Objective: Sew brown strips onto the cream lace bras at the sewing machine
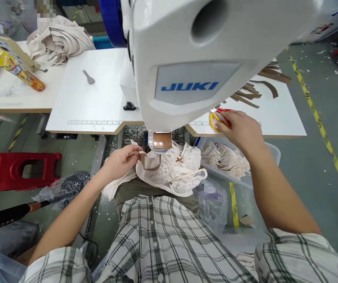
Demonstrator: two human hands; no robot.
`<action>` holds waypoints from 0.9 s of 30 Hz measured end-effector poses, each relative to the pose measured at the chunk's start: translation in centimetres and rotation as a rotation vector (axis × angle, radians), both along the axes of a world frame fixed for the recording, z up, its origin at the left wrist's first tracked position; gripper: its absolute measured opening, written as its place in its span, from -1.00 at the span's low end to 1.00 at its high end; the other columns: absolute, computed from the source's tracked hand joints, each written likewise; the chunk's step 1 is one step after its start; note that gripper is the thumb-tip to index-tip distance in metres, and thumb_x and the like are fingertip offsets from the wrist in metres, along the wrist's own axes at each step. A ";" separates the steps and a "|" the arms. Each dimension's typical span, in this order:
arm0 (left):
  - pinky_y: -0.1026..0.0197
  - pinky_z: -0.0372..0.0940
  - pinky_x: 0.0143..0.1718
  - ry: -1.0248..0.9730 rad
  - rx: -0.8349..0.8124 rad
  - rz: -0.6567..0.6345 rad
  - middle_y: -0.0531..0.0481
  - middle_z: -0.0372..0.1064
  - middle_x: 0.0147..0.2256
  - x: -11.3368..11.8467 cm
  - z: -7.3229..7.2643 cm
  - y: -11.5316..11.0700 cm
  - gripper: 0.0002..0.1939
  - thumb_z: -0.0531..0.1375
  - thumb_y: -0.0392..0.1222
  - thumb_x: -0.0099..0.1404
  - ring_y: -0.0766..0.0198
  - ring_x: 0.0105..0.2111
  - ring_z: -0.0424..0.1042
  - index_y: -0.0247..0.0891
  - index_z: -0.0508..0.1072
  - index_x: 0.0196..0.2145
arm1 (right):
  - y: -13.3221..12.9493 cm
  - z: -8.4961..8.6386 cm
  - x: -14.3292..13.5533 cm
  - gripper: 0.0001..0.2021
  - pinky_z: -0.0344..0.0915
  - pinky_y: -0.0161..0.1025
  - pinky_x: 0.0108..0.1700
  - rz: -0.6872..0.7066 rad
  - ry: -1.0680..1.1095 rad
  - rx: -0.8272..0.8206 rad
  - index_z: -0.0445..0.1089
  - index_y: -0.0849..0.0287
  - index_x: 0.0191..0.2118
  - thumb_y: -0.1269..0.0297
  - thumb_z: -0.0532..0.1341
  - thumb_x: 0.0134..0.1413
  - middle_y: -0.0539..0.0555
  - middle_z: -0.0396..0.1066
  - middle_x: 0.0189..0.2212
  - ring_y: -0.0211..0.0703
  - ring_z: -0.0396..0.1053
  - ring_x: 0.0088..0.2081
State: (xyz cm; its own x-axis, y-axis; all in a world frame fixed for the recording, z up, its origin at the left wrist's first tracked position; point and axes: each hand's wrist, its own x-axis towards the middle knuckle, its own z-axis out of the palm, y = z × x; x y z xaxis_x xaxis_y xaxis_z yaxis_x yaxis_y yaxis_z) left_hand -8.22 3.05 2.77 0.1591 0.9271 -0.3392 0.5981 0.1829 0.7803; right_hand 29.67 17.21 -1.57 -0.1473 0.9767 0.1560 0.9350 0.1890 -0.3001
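My left hand (125, 159) pinches the end of a beige fabric strip (150, 168), just left of the sewing machine's head. A white lace bra (183, 163) with a small brown bow lies across my lap, partly under the machine. The strip lies against the bra; whether it is sewn to it I cannot tell. Over the table's front edge on the right, my right hand (242, 127) has its fingers closed around the yellow and red handles of scissors (213, 121). The blades are hidden.
The white JUKI sewing machine (186, 47) fills the upper middle. Brown strips (247, 98) lie on the right of the table. A bin (270, 151) with beige fabric stands below. On the left are a drink bottle (18, 68), folded fabric (59, 39) and a red stool (24, 165).
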 end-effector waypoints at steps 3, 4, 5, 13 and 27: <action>0.08 0.31 -0.19 0.247 0.102 -0.075 -0.16 0.54 -0.16 0.3 0.3 0.2 -0.71 0.03 -0.10 0.42 0.04 -0.17 0.50 -0.20 0.45 -0.04 | -2.0 0.8 -1.9 -0.70 0.30 0.06 0.08 0.031 0.166 0.088 0.47 0.20 0.03 0.23 0.16 0.26 0.30 0.49 -0.03 0.08 0.40 0.05; 0.03 0.29 -0.13 0.342 0.206 -0.096 -0.18 0.53 -0.17 0.7 0.3 -0.1 -0.75 0.04 -0.13 0.41 0.01 -0.14 0.47 -0.21 0.49 -0.12 | -3.7 0.9 -3.0 -0.73 0.34 0.06 0.04 0.061 0.267 0.073 0.47 0.12 0.00 0.20 0.18 0.26 0.23 0.51 -0.08 0.05 0.44 -0.02; 0.00 0.26 -0.08 0.407 0.329 -0.126 -0.19 0.51 -0.17 1.4 0.2 -0.4 -0.78 0.06 -0.17 0.40 0.00 -0.12 0.44 -0.21 0.50 -0.21 | -5.7 1.0 -4.1 -0.77 0.42 0.02 -0.05 0.155 0.381 -0.038 0.46 0.03 -0.02 0.16 0.18 0.27 0.17 0.53 -0.11 0.02 0.48 -0.09; 0.16 0.05 -0.45 0.161 0.528 -0.287 0.02 0.26 -0.57 8.5 0.5 -2.5 -0.69 0.05 -0.08 0.42 0.24 -0.54 0.19 -0.18 0.32 -0.47 | -15.4 0.2 -10.5 -0.22 0.36 0.08 0.13 0.646 0.778 -0.448 0.33 0.11 0.17 -0.38 0.16 0.00 0.25 0.41 0.06 0.16 0.37 0.12; 0.23 0.13 -0.35 0.350 0.611 0.063 0.01 0.47 -0.52 7.7 0.3 -0.5 -0.65 0.06 -0.06 0.45 0.25 -0.48 0.39 -0.20 0.54 0.01 | -5.6 4.5 -12.5 -0.83 0.23 -0.37 -0.46 0.157 1.018 -0.351 0.28 0.15 -0.43 0.23 0.23 0.11 -0.08 0.37 -0.57 -0.34 0.29 -0.53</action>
State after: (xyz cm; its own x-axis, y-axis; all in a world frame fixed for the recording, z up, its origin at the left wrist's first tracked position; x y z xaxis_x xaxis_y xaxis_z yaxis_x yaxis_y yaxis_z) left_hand -0.56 2.58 3.02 0.0759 0.9718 0.2231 0.8353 -0.1842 0.5180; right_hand 17.13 11.63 2.89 -0.2344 0.9721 -0.0086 0.1904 0.0372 -0.9810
